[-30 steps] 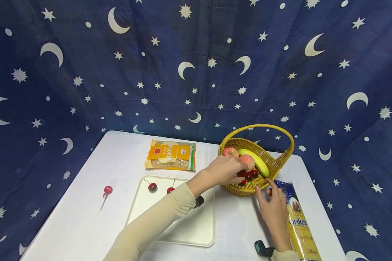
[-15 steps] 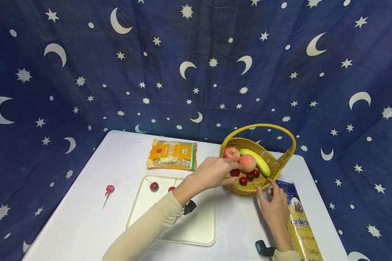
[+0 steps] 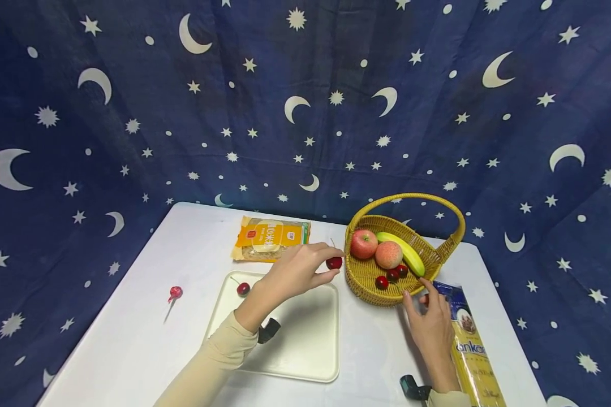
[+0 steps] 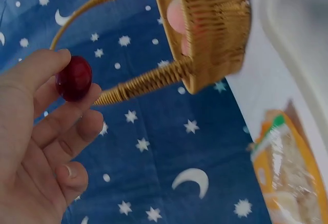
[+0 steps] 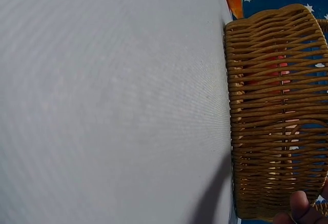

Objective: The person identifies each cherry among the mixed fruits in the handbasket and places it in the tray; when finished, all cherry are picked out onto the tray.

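Note:
A dark red cherry (image 3: 334,263) with its stem up is pinched between the thumb and fingertips of my left hand (image 3: 297,271), left of the basket's rim. The left wrist view shows the cherry (image 4: 74,78) up close. My right hand (image 3: 430,322) holds the near right rim of the wicker basket (image 3: 364,291) with thumb and forefinger; the right wrist view catches only fingertips (image 5: 300,203) at the wall. Inside lie an apple (image 3: 364,244), a peach (image 3: 388,255), a banana (image 3: 409,257) and three cherries (image 3: 382,282).
A cream tray (image 3: 305,362) with a stemmed cherry (image 3: 243,289) lies under my left forearm, which hides part of it. Behind it is an orange noodle packet (image 3: 249,240). A red lollipop (image 3: 175,294) lies far left, and a yellow-blue pasta packet (image 3: 470,350) beside my right wrist.
My left hand has drawn back leftward out of the basket, bringing a cherry with it. The right hand stays at the basket's rim.

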The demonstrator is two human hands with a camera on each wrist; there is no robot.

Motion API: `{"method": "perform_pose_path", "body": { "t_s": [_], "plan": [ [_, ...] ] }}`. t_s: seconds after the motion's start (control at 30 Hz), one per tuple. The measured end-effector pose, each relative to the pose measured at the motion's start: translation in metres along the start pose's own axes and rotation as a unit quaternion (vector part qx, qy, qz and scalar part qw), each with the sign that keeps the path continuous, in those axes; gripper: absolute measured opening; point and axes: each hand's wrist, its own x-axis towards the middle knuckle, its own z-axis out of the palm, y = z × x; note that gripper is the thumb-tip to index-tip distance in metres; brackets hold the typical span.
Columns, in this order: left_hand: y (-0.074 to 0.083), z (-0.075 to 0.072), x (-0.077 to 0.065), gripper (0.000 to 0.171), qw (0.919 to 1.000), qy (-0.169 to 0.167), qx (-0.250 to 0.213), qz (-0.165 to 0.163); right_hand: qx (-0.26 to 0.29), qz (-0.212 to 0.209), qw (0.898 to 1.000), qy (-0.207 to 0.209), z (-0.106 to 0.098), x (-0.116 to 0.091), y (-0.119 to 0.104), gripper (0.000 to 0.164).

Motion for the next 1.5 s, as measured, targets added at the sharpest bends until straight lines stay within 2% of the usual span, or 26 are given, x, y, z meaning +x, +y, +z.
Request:
{"method": "perform_pose_path", "body": {
  "t_s": [0.27, 0.43, 0.57, 0.9, 1.03, 1.27, 1.4, 1.5],
  "plan": [
    [-0.016, -0.001, -0.030, 0.030, 0.9982, 0.007, -0.002, -0.059, 0.001, -0.003, 1.000, -0.001, -0.001, 0.000, -0.001, 0.059],
    [-0.019, 0.003, -0.039, 0.031, 0.9980, 0.019, 0.004, -0.060, 0.004, 0.000, 1.000, 0.001, -0.001, -0.001, -0.001, 0.059],
    [-0.021, 0.010, -0.044, 0.031, 0.9980, 0.015, 0.011, -0.060, 0.004, -0.003, 1.000, 0.001, 0.000, -0.001, 0.000, 0.059],
    [-0.025, 0.035, -0.053, 0.029, 0.9954, -0.039, 0.007, -0.088, 0.004, 0.000, 1.000, 0.005, 0.001, -0.002, 0.000, 0.058],
    [-0.029, 0.049, -0.057, 0.026, 0.9936, -0.060, 0.005, -0.096, 0.005, 0.003, 1.000, 0.002, 0.001, -0.002, -0.001, 0.058],
    [-0.037, 0.072, -0.065, 0.016, 0.9907, -0.100, 0.028, -0.088, 0.004, 0.002, 1.000, 0.006, 0.001, -0.002, -0.001, 0.058],
    [-0.039, 0.080, -0.067, 0.020, 0.9884, -0.120, 0.041, -0.083, 0.006, 0.001, 1.000, 0.008, -0.001, -0.002, -0.003, 0.058],
    [-0.038, 0.083, -0.067, 0.021, 0.9863, -0.133, 0.035, -0.091, 0.008, 0.001, 1.000, 0.007, -0.002, -0.002, -0.004, 0.058]
  ]
}}
